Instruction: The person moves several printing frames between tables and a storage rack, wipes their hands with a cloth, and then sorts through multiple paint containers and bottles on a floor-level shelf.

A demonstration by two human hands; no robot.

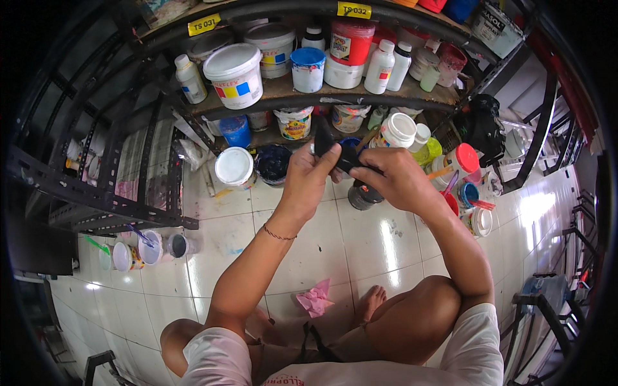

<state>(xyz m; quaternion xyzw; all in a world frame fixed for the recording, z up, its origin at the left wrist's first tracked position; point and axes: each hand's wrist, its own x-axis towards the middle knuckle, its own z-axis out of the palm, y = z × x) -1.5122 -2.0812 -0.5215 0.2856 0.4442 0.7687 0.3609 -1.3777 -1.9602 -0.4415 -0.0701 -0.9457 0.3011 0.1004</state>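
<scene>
Both my hands are raised in front of the shelf, gripping one black, flat, elongated piece (326,136) whose exact kind I cannot make out. My left hand (305,176) pinches it between thumb and fingers, and its upper end sticks up past them. On its lower right part, my right hand (390,176) has its fingers curled round it. Partly covered by that hand, a dark jar (365,197) stands on the floor below. Just left of my left hand is a bucket with dark contents (273,165), beside a white-lidded tub (234,167).
A dark shelf (290,98) full of paint tubs and white bottles (380,66) spans the far side. More open pots (468,193) stand at right, and several cups (150,247) at left. Crumpled pink paper (315,298) lies on the tiled floor between my feet.
</scene>
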